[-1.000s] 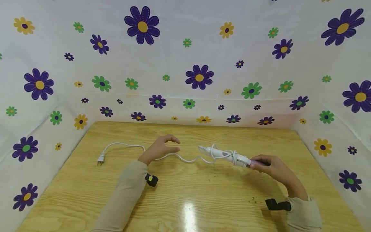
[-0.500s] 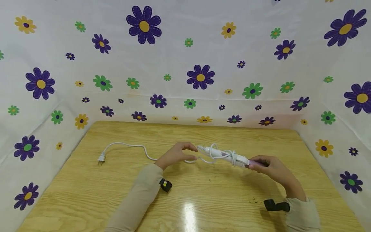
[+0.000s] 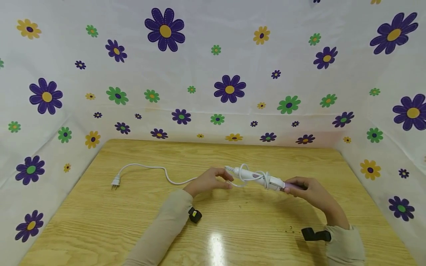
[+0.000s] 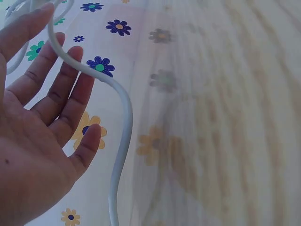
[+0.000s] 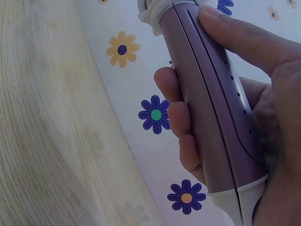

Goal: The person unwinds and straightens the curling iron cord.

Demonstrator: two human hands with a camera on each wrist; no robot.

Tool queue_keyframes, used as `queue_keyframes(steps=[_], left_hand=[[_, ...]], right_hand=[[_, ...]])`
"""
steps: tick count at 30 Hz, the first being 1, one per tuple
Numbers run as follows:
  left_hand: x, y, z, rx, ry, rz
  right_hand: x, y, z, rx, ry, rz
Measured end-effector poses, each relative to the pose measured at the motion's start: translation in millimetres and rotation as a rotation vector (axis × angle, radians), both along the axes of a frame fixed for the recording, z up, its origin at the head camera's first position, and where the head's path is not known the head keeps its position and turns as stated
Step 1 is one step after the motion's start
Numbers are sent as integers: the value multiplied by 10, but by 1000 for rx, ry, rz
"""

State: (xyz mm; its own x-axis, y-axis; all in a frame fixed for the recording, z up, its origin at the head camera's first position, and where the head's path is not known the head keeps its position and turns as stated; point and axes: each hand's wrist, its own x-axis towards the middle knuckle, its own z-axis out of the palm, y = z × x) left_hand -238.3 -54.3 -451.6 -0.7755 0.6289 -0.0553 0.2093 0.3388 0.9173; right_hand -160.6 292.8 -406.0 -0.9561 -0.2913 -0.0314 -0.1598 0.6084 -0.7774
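Observation:
A white and purple hair straightener (image 3: 247, 174) is held slightly tilted over the table, its white cord (image 3: 156, 167) looped round the handle. My right hand (image 3: 311, 190) grips its purple barrel (image 5: 211, 108), fingers wrapped round one side and thumb along the other. At the cord end of the handle is my left hand (image 3: 208, 181), with thumb and fingers apart. In the left wrist view, the cord (image 4: 123, 108) runs between the thumb and the loosely bent fingers (image 4: 56, 89); I see no firm pinch on it.
The cord trails left over the wooden table (image 3: 186, 229) to a two-pin plug (image 3: 115, 181). Small dark specks (image 3: 290, 229) lie near the right wrist. Flower-print cloth (image 3: 199, 66) walls the back and both sides.
My left hand has moved right along the cord to the cord end of the straightener. The right hand keeps its grip and has barely moved.

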Motion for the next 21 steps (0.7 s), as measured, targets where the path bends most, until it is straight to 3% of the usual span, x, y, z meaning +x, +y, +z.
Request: queue_keyframes(steps=[12,21], left_hand=[[8,-22,6,-8,3,41],[-136,-112,-15,-26,76,142]], right_hand=[[34,4,-36,-31,-3,18],[69,76,-8,-30,-48,45]])
